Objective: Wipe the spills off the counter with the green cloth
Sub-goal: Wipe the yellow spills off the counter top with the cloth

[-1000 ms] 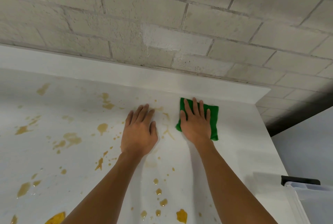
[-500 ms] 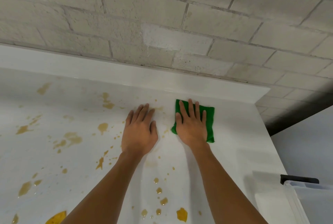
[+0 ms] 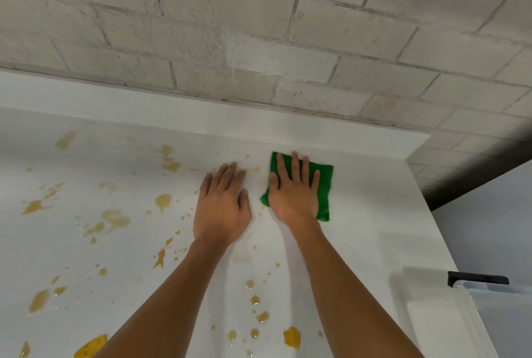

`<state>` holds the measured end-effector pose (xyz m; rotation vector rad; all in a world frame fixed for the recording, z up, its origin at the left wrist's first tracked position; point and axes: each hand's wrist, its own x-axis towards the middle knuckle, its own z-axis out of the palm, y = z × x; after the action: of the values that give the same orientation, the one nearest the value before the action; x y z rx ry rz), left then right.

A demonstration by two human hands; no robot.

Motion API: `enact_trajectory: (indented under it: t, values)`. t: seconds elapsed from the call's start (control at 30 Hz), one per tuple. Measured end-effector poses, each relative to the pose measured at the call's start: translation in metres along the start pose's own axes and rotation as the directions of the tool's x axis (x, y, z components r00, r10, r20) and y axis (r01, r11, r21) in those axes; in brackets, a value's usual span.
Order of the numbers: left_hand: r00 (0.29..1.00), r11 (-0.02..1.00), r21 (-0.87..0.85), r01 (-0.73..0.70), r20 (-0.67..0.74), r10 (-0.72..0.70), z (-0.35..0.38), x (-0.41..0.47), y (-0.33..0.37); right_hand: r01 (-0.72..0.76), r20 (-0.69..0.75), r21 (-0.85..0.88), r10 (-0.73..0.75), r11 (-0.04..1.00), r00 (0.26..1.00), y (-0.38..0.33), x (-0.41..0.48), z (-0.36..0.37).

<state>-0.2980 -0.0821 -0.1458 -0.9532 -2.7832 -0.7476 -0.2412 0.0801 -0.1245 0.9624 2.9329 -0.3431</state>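
The green cloth lies flat on the white counter, near the back ledge. My right hand presses down on it with fingers spread, covering most of it. My left hand rests flat on the bare counter just left of the cloth, holding nothing. Brownish-yellow spills are spattered over the counter to the left of my hands. More drops and a thick yellow blob lie between my forearms, nearer to me.
A raised white ledge runs along the back under a grey brick wall. The counter ends at the right, where a clear plastic bin with a black clip stands beside it.
My right hand has slid the cloth leftward toward my left hand. The streaks that lay just left of the cloth are gone. My left hand has stayed in place.
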Motion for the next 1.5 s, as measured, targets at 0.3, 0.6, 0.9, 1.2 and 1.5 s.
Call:
enact_trajectory:
  t: [0.3,0.6,0.9,1.2,1.5]
  values:
    - [1.000,1.000,-0.008,-0.003,-0.013,0.003,0.001,-0.001,-0.001,0.098,-0.037,-0.071,-0.101,0.993,0.994,0.053,-0.024,-0.002]
    - [1.000,1.000,-0.006,-0.015,-0.025,0.014,0.001,0.000,-0.001,0.291,-0.025,-0.057,-0.293,0.955,0.956,0.014,-0.029,0.006]
    - [0.999,1.000,-0.010,-0.010,-0.033,0.010,0.002,0.000,-0.001,0.004,-0.014,-0.020,-0.004,1.000,1.000,0.025,0.002,-0.004]
    - [0.999,1.000,-0.006,-0.014,-0.029,0.013,0.002,0.000,-0.002,0.318,-0.045,-0.048,-0.320,0.947,0.946,0.044,-0.025,-0.001]
    - [0.999,1.000,0.004,-0.020,-0.034,0.020,0.001,0.000,-0.001,0.080,0.023,0.000,-0.080,0.997,0.997,-0.004,0.028,-0.003]
